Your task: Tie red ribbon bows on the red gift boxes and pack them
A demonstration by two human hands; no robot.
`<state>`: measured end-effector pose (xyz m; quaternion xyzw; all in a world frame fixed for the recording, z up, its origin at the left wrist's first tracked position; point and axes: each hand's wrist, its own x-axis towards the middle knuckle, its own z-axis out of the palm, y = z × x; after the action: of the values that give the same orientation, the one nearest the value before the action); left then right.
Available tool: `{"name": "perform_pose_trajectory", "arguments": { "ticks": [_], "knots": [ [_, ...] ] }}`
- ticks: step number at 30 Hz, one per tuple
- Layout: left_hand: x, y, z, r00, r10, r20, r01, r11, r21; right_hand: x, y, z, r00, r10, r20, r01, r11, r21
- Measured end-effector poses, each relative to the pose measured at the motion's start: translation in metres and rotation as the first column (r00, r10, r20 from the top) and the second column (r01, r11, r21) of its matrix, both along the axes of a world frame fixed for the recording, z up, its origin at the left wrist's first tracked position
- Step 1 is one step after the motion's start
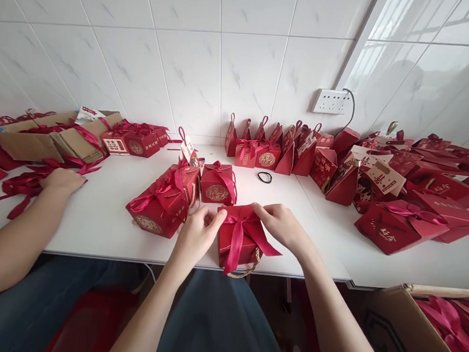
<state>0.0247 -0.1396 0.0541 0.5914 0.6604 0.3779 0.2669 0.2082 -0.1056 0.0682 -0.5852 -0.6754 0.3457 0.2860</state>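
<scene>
A small red gift box [225,246] with a magenta ribbon bow [237,236] stands at the table's front edge. A twisted gold cord handle [246,271] hangs at its front. At the box's upper left corner, my left hand [199,232] is closed, thumb against the edge. My right hand [281,226] pinches the top back edge on the other side; some of its fingers are hidden. Just beyond my left hand sit a larger ribboned red box [166,208] and a small red box [217,188] with a gold emblem.
On the left, another person's hand [62,180] rests by loose ribbons [22,187] and an open cardboard carton [27,144]. Many red boxes [398,226] crowd the right side. A black elastic band [264,177] lies mid-table. Another carton [390,321] stands lower right.
</scene>
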Motion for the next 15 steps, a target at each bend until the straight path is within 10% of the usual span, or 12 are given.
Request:
{"name": "perform_pose_trajectory", "arguments": {
  "ticks": [15],
  "knots": [
    [0.019,-0.010,-0.018,0.950,0.089,0.299,-0.119,0.989,0.084,-0.006,-0.017,-0.051,0.681,-0.034,-0.731,0.045,0.999,-0.004]
  ]
}}
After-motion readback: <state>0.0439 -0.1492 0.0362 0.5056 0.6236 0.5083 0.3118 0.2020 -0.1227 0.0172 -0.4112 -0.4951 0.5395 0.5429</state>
